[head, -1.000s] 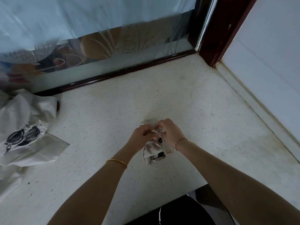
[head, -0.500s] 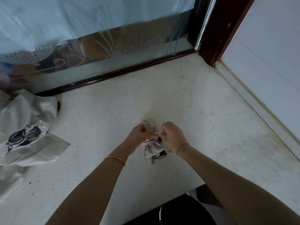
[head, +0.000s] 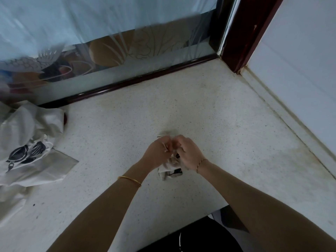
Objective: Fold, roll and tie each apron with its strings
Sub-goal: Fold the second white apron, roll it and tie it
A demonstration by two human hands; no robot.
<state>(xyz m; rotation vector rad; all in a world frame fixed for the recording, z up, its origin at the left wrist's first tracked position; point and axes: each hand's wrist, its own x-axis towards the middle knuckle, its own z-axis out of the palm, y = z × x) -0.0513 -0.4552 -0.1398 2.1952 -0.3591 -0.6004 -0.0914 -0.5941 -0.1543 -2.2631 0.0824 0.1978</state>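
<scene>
Your left hand and right hand pinch the strings above the rolled apron on the tabletop under them, so its knot seems almost finished, while crumpled aprons far to their left are not yet folded.

Two aprons are showing on the one counter: one roll sitting just toward six o'clock of centre, and one loose heap lying at nine o'clock, though whether it is holding more than one is unclear. Two hands are gripping the roll, the left hand at its ten o'clock and the right hand at its one o'clock. Two bracelets are circling the wrists, one bangle and one chain.
</scene>
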